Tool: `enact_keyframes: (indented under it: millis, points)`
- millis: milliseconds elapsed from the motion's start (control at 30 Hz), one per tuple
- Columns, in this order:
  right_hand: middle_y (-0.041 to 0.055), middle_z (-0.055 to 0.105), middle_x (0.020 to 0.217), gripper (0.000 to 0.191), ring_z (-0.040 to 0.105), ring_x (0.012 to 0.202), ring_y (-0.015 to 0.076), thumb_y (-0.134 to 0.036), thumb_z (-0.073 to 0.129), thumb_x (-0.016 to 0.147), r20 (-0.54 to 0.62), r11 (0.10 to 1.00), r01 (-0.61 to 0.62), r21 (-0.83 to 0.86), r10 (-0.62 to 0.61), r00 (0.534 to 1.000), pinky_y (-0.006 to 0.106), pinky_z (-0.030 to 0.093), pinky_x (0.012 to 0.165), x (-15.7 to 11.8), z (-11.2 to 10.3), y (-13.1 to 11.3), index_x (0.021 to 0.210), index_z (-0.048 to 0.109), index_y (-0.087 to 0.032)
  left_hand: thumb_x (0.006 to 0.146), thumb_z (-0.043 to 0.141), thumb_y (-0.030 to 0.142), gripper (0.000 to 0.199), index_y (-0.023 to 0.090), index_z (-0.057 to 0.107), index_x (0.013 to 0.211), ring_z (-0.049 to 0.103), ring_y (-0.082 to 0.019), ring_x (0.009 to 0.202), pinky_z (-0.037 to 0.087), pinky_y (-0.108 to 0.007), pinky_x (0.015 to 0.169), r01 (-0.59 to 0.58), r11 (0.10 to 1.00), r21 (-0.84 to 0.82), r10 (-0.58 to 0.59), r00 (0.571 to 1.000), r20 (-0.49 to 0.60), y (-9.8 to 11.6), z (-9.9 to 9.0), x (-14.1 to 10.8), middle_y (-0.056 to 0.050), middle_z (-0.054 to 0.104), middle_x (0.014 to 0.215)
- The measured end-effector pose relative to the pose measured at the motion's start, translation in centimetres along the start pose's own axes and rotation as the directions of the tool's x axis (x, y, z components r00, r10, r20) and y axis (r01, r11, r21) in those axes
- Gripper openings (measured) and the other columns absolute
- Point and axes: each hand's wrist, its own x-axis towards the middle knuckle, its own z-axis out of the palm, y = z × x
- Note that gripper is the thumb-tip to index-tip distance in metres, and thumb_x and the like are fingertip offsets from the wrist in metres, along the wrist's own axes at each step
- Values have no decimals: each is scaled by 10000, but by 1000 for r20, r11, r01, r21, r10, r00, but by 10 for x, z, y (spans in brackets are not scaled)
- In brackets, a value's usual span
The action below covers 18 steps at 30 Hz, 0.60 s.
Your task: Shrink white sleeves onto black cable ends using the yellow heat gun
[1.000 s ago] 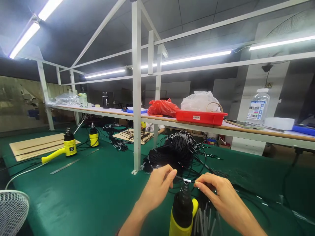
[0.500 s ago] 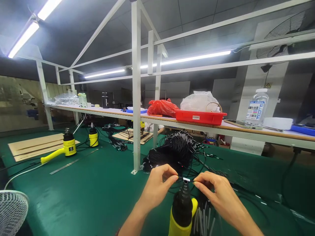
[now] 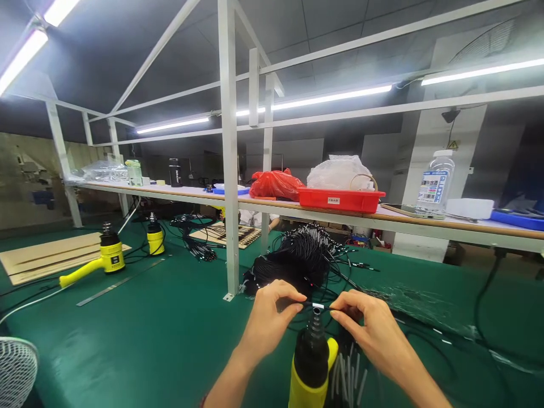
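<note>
Between my two hands a black cable with a white sleeve (image 3: pixel 318 306) is stretched level. My left hand (image 3: pixel 274 317) pinches it on the left of the sleeve, and my right hand (image 3: pixel 361 317) pinches it on the right. Just beneath the sleeve stands an upright yellow and black heat gun (image 3: pixel 312 357), its nozzle mouth pointing up; whether nozzle and sleeve touch I cannot tell. Thin grey tubes (image 3: pixel 351 371) stand in a bunch to the right of the heat gun. Behind my hands lies a big bundle of black cables (image 3: pixel 293 260).
A white post (image 3: pixel 230 170) rises left of my hands and carries a shelf (image 3: pixel 408 225) with a red tray (image 3: pixel 340 201) and a bottle (image 3: pixel 436 184). Two more heat guns (image 3: pixel 111 253) stand at left near wooden boards (image 3: pixel 51 258). A white fan guard (image 3: pixel 17 365) edges in at lower left.
The view has shifted slightly, so the surroundings sit a little further left. Both hands still hold the cable level over the nozzle, with the grip unchanged.
</note>
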Motion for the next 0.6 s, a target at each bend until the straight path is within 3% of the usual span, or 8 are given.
enact_keyframes:
  millis: [133, 267, 333, 533, 600]
  points:
    - [-7, 626, 714, 270, 536, 678, 166, -369, 470, 895, 39, 1000, -17, 4, 17, 999, 277, 363, 637, -2, -1, -2, 739, 647, -236, 841, 583, 227, 119, 208, 701, 840, 595, -157, 822, 427, -244, 739, 17, 995, 96, -20, 999, 25, 3, -2, -3, -5, 677, 852]
    - [-2, 630, 728, 378, 534, 675, 164, -417, 382, 935, 73, 999, -32, 3, 32, 997, 276, 342, 611, -4, 0, -4, 740, 650, -234, 957, 389, 398, 424, 186, 601, 657, 499, -127, 619, 337, -233, 579, 18, 965, 261, -34, 998, 59, 4, -3, -5, 19, 578, 626]
    - [-5, 614, 700, 395, 515, 647, 158, -414, 360, 942, 79, 1000, -30, -5, 31, 996, 275, 329, 594, -3, 1, -5, 732, 638, -228, 966, 343, 436, 479, 184, 555, 618, 445, -117, 552, 298, -234, 535, 43, 958, 283, -65, 996, 68, 3, -3, -5, 33, 510, 555]
    - [-16, 580, 684, 279, 498, 646, 149, -365, 452, 906, 30, 1000, 16, 11, -16, 999, 268, 342, 607, -1, 4, -6, 706, 575, -214, 924, 457, 344, 231, 191, 580, 805, 533, -132, 702, 374, -214, 637, 10, 994, 109, -21, 994, 105, 5, -5, -5, 26, 592, 717]
    - [-20, 580, 692, 272, 500, 652, 146, -365, 456, 906, 34, 999, 16, 46, -17, 999, 262, 354, 611, -1, 3, -6, 707, 568, -217, 932, 441, 370, 245, 196, 592, 847, 541, -137, 711, 380, -218, 646, 28, 994, 104, -39, 993, 108, 5, -6, -6, 23, 599, 723]
